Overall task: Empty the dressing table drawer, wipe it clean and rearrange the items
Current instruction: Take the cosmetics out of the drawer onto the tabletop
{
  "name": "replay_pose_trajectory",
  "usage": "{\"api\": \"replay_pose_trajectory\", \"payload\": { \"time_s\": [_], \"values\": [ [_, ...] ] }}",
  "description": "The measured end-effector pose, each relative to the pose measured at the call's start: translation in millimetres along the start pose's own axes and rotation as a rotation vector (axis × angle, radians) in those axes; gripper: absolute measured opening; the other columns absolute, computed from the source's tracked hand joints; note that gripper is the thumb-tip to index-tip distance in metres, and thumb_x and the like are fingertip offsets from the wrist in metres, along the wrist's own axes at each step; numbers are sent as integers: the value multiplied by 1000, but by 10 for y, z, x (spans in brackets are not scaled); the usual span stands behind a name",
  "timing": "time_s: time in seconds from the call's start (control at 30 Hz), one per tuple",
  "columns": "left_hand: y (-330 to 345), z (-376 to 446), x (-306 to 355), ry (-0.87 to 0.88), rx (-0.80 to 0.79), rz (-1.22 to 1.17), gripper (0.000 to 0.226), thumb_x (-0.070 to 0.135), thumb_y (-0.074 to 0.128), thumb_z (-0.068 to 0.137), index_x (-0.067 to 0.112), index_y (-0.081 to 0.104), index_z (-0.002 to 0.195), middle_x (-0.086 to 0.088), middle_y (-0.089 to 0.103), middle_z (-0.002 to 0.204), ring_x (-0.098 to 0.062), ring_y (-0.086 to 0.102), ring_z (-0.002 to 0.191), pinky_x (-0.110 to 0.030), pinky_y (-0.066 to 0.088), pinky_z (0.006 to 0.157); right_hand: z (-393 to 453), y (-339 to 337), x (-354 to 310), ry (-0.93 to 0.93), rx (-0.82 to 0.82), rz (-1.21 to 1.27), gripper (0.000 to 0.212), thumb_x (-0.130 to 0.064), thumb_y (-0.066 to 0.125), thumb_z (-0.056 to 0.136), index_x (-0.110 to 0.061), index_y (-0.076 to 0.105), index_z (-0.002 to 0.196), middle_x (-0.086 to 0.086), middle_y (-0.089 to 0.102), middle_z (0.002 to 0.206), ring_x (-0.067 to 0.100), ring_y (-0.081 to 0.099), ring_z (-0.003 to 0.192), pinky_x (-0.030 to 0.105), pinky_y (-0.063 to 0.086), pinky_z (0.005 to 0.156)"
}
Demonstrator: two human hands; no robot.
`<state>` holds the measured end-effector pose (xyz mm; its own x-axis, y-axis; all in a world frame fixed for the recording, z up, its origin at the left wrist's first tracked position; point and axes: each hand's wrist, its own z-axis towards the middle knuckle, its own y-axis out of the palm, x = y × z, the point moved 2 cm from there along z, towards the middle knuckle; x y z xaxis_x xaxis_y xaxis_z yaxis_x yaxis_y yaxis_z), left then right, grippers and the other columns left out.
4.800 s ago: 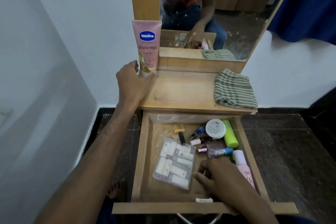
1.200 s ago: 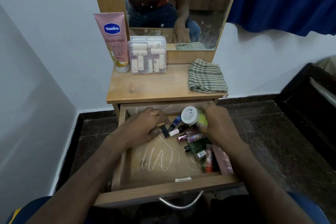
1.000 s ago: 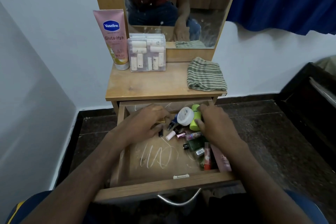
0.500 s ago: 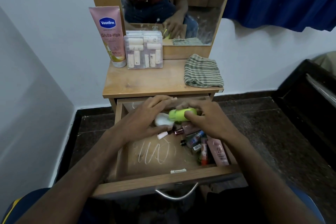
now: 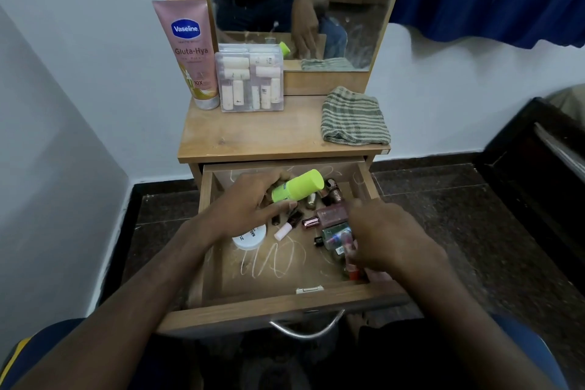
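Cataloguing the head view, the only one supplied, with every place given from the drawer (image 5: 286,310), which is standing pulled out under the tabletop (image 5: 272,136).

Left hand (image 5: 243,212): hovering over the drawer's back left, fingers curled round a lime-green bottle (image 5: 297,186) lying tilted in its grasp, apparently lifted clear so it can go up onto the tabletop with the rest. A white round jar (image 5: 250,239) is showing just under that wrist; whether the hand is carrying it too cannot be told.

Right hand (image 5: 389,241): blurred, reaching down at the drawer's right side over the small cosmetics (image 5: 329,222); its fingers are bending downward, but whether they are pinching anything cannot be told.

Drawer floor: showing white scribbled marks (image 5: 272,260) near the front, likely the dirt awaiting wiping.

Behind the drawer, on the tabletop: a pink Vaseline tube (image 5: 190,51) standing upright at the left, a clear packet of small bottles (image 5: 250,79) leaning beside it, a striped cloth (image 5: 353,117) lying at the right, probably kept ready for wiping. Emptying looks partly done.
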<state>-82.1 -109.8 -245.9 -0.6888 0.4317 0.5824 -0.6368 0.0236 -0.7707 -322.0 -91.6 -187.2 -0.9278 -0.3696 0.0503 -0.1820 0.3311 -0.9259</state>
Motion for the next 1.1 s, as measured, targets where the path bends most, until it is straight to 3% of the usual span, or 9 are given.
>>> {"api": "replay_pose_trajectory", "payload": {
  "time_s": [0.17,0.27,0.33,0.47,0.63,0.77,0.83,0.93,1.1],
  "values": [
    [-51,-30,43,-30,38,-4,47,50,67,99,23,60,137,9,71,104,-9,64,86,-33,52,73,111,3,-125,-173,10,66,41,-30,68,96,-15,53,131,8,66,119,26,64,111,36,51,88],
    [-101,-46,55,-69,90,-51,43,42,70,98,25,59,137,13,71,106,-7,66,87,-25,50,71,203,49,-294,-231,-24,358,32,-31,75,92,-19,60,119,-1,68,106,22,66,99,32,52,78],
    [-127,-54,65,-100,137,-55,42,39,71,98,24,60,136,14,71,106,-3,66,90,-16,47,70,254,98,-399,-242,-56,540,34,-23,77,92,-16,62,121,1,69,114,18,67,99,30,56,80],
    [-187,-80,134,-141,216,-118,36,31,73,98,19,64,131,18,72,104,6,67,94,-5,45,76,299,39,-272,-232,-25,1061,34,-27,81,91,-16,67,120,5,80,102,22,79,83,39,64,73],
    [-241,-152,121,-264,140,-428,37,39,64,101,22,65,134,12,78,120,-6,72,114,-31,55,97,365,-10,-50,-203,32,1360,38,-37,77,93,-17,70,124,10,80,90,16,62,62,24,49,54],
    [-230,-153,162,-291,151,-664,31,21,58,106,11,65,134,0,78,121,-12,74,111,-26,58,88,404,28,-86,-165,-33,1517,32,-42,58,105,-16,60,125,21,74,89,13,58,52,22,46,43],
    [-239,-154,156,-318,176,-706,31,21,60,105,10,67,132,-2,78,122,-14,74,111,-29,59,92,409,26,-93,-171,-53,1543,33,-45,52,107,-19,56,127,28,75,100,14,59,53,22,47,43],
    [-280,-165,137,-342,199,-741,35,27,65,101,12,68,132,-4,78,123,-22,73,118,-37,58,101,446,10,-101,-150,-17,1606,34,-42,54,107,-19,56,132,18,75,88,14,62,55,24,51,46],
    [-451,-188,188,-330,380,-557,33,30,72,98,20,69,129,4,79,113,-12,75,106,-33,60,96,472,-128,-181,-249,73,1598,35,-10,72,98,-12,57,130,14,78,96,21,70,74,32,58,64]
  ]
}}
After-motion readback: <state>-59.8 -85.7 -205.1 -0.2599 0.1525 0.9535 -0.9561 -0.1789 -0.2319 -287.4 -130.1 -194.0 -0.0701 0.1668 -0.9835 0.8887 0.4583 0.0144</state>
